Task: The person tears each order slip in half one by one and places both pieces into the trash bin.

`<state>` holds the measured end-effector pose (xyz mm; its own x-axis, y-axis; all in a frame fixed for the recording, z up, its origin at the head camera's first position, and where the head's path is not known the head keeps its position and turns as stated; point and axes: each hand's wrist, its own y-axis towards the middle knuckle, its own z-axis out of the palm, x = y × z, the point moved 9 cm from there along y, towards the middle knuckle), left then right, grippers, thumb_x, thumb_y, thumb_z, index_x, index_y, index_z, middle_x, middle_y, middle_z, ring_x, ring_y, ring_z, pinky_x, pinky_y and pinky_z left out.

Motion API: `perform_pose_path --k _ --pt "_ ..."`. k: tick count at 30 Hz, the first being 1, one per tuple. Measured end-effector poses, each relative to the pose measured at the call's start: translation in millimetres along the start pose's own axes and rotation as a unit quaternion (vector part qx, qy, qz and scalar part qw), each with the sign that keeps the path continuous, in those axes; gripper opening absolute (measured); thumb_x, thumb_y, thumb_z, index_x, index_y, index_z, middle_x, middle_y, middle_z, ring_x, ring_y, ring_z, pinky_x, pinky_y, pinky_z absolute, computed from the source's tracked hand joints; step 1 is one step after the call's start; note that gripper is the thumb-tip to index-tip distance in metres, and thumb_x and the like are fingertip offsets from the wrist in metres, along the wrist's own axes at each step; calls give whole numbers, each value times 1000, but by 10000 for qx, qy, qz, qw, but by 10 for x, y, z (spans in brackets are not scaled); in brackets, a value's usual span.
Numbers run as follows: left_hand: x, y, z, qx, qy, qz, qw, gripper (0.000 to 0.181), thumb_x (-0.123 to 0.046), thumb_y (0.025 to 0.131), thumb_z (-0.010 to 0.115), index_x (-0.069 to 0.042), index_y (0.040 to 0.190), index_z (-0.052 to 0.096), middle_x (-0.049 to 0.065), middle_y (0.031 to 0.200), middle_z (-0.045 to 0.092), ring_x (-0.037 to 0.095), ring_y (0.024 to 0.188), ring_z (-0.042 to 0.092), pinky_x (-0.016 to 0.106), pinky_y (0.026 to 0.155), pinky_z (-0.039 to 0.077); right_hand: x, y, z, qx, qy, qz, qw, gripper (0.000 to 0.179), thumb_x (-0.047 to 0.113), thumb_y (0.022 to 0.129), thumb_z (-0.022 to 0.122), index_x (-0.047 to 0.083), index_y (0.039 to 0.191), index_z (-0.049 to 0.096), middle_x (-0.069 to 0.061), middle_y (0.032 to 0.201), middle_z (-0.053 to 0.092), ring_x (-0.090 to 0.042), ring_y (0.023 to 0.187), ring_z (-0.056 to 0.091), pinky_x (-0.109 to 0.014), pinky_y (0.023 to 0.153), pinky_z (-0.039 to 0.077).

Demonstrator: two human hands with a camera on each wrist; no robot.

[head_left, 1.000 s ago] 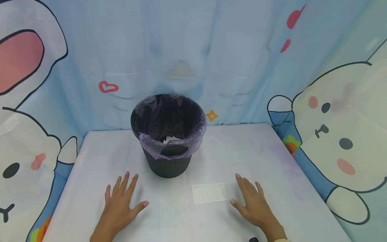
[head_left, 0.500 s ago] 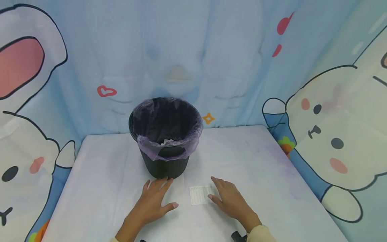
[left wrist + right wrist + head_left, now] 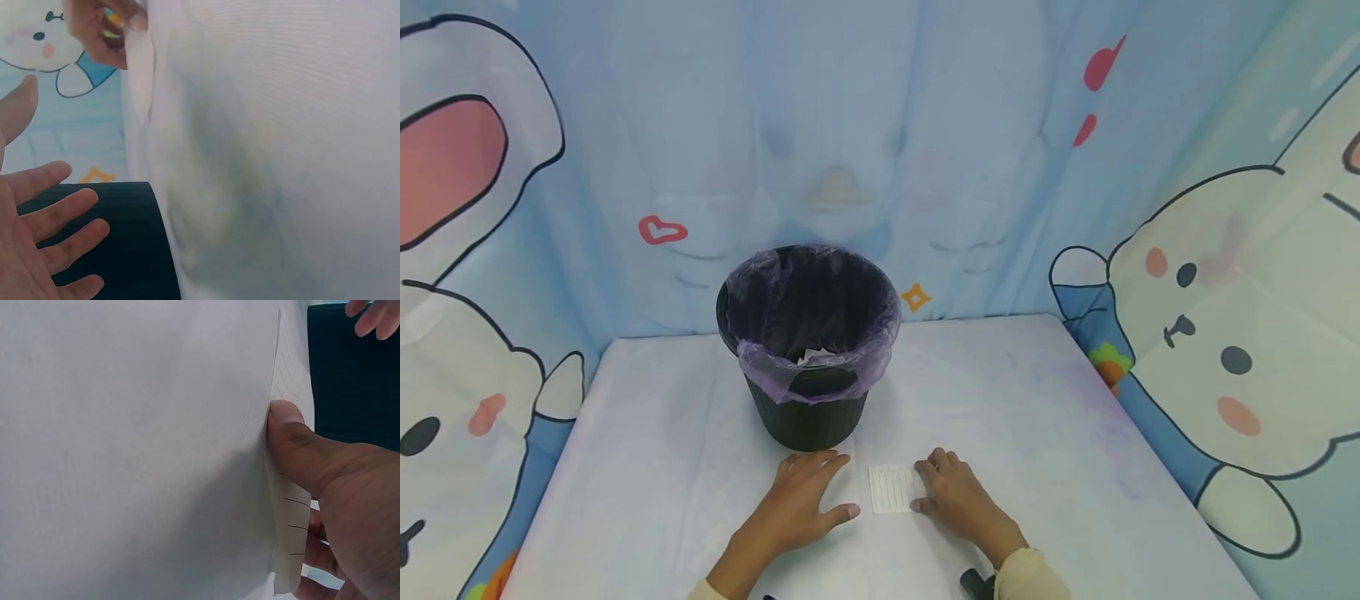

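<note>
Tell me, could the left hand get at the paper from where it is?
Probably yes: the left hand holds nothing, and nothing stands between it and the left side of the paper. Only the right side looks taken, pinched by the right hand.

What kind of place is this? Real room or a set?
Probably a set rather than a lived-in room: cartoon-print cloth hangs behind and to both sides, a pale-covered table fills the enclosed space, and a lined bin stands right on it.
</note>
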<state>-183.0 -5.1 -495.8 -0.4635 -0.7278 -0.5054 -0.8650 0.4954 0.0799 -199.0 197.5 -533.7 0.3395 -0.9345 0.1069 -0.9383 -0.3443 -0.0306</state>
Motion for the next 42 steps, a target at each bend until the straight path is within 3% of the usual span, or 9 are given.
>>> perform_pose_path --k 6,12,18,20,24,28,32,38,42 --pt "-4 -20 -2 16 -29 35 10000 67 -54 91 67 -14 142 54 10 143 56 32 133 51 60 110 35 -36 42 -7 22 132 16 9999 53 43 78 82 6 112 65 -5 110 60 -22 102 56 -48 99 47" --pt "-21 -15 30 190 -75 54 9998 59 -46 94 67 -13 142 55 5 140 60 27 130 55 54 108 41 6 50 1 264 551 -57 9981 41 36 81 81 11 108 62 4 95 63 -11 85 56 -37 82 52" --pt "-58 -13 50 255 -64 86 9996 47 -41 96 65 -14 135 61 0 125 68 17 112 64 47 97 51 79 1 -20 591 1114 49 9920 41 26 86 78 9 120 62 -8 112 72 -25 104 69 -43 89 56" --pt "-83 -12 24 109 -89 166 9998 45 -40 96 66 -14 133 62 -1 123 68 16 110 64 46 96 52 134 -15 -64 482 1046 -74 9933 40 27 87 77 9 120 63 -8 114 73 -25 106 70 -43 90 57" --pt "-156 -10 -41 -176 -147 410 9989 46 -40 96 66 -15 135 60 -3 128 65 17 119 61 45 101 50 300 -41 -196 155 863 -532 9947 33 27 86 78 11 112 66 -2 105 74 -17 95 71 -36 83 59" --pt "-241 -15 -72 -162 -139 645 9977 51 -44 95 67 -17 138 58 -5 135 61 16 125 57 46 106 46 477 -63 -304 17 894 -952 9914 31 25 86 78 11 110 66 0 102 75 -11 90 70 -31 79 58" --pt "-328 -29 -111 -140 51 920 9956 38 -40 94 69 -18 125 66 -9 121 68 10 110 60 38 99 48 613 -80 -364 60 1139 -1213 9860 28 25 87 77 12 109 65 2 101 74 -5 85 66 -26 75 57" --pt "-431 -58 -213 -552 230 1429 9879 8 -26 93 71 -20 97 74 -15 91 71 2 82 58 23 78 47 707 -92 -403 158 1529 -1390 9783 25 25 87 77 13 106 65 6 95 71 2 78 55 -23 69 52" --pt "-450 -79 -252 -707 409 1569 9842 4 -23 89 74 -20 91 73 -15 85 69 1 76 56 21 74 46 750 -99 -414 278 1603 -1578 9740 35 38 89 74 12 112 69 5 106 74 -6 93 67 -29 82 57"
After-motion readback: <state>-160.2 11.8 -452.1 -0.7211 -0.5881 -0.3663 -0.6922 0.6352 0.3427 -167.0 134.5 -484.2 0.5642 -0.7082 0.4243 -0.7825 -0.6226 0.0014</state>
